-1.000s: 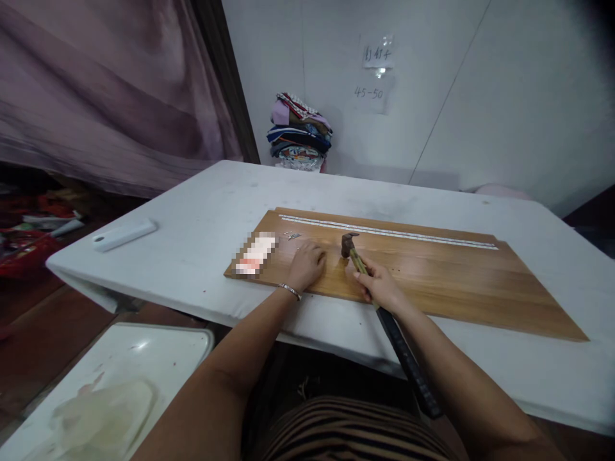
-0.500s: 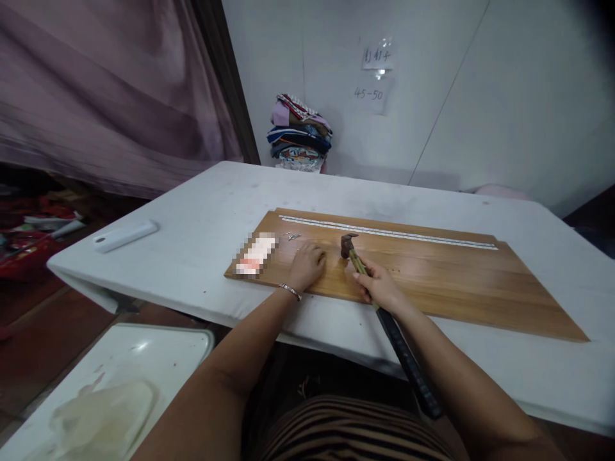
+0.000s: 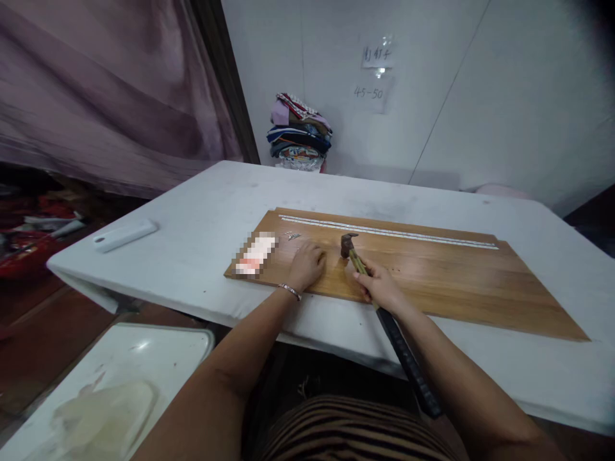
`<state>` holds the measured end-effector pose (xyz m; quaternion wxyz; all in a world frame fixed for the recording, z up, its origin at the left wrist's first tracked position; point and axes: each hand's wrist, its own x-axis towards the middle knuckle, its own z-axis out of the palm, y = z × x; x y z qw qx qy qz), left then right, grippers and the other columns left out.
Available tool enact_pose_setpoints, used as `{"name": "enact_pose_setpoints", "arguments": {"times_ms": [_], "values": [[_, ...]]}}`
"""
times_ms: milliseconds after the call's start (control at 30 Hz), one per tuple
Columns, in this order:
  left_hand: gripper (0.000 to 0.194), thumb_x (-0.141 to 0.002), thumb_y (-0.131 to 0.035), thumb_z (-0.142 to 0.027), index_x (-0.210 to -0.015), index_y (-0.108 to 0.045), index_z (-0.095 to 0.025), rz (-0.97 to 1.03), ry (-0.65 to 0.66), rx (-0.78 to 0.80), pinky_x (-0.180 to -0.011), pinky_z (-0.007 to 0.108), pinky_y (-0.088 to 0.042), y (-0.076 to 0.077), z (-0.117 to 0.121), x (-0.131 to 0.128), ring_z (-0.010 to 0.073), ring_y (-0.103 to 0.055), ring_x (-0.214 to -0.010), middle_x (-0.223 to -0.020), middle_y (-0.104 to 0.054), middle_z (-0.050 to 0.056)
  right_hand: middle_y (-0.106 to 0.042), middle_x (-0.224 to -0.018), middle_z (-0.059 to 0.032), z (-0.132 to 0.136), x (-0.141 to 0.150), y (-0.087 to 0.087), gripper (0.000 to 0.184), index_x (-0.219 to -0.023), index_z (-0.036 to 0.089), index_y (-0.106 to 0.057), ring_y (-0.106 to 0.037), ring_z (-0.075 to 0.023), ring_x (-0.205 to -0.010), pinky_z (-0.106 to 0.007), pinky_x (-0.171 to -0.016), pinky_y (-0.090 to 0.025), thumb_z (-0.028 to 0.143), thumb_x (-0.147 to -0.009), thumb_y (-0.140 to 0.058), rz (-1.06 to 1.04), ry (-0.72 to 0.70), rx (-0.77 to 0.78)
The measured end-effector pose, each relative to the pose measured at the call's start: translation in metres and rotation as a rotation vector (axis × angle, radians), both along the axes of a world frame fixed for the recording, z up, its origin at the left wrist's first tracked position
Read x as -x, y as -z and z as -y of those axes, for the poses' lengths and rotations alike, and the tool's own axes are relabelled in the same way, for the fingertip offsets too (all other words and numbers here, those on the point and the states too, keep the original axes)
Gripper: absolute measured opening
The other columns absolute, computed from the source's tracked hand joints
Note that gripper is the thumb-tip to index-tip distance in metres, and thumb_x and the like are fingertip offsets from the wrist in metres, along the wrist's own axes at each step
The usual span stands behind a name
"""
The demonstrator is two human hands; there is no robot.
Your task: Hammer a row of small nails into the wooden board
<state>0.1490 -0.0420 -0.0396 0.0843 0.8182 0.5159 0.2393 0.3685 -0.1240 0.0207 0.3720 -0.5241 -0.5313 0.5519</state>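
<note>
My right hand (image 3: 377, 282) is wrapped round the upper part of a hammer (image 3: 406, 358), just below its head. The rusty claw head (image 3: 346, 244) is held over the middle of a wooden board (image 3: 456, 282). The hammer's black grip slants down towards my body. My left hand (image 3: 307, 264) rests palm down on the board, left of the hammer head, its fingers loosely bent and apart from the hammer. Just beyond it lie several small nails (image 3: 293, 236). Two thin white measuring strips (image 3: 389, 232) run along the board's far side.
The board lies on a table with a white cover (image 3: 192, 211). A blurred-out rectangular item (image 3: 257, 253) is at the board's left end. At the table's left is a white handle-like object (image 3: 125, 235). Folded cloths (image 3: 300, 134) are stacked by the wall. A white stool (image 3: 158, 358) stands lower left.
</note>
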Motion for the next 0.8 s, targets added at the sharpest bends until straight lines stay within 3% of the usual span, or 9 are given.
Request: {"name": "enact_pose_setpoints", "arguments": {"times_ms": [800], "values": [[0.023,-0.098,-0.057,-0.016,-0.096,-0.079,-0.018,-0.015,-0.022,0.019,-0.108,0.043,-0.050,0.0001,0.0001,-0.0009,0.0271,-0.065,-0.112,-0.109,-0.075,0.013,-0.043,-0.052,0.0117,0.0002,-0.0019,0.0024,0.081,-0.153,0.011,-0.059,-0.039,-0.0112,-0.039,-0.024,-0.039,-0.035,0.037,-0.077,-0.069,-0.012,0.021,0.000]]}}
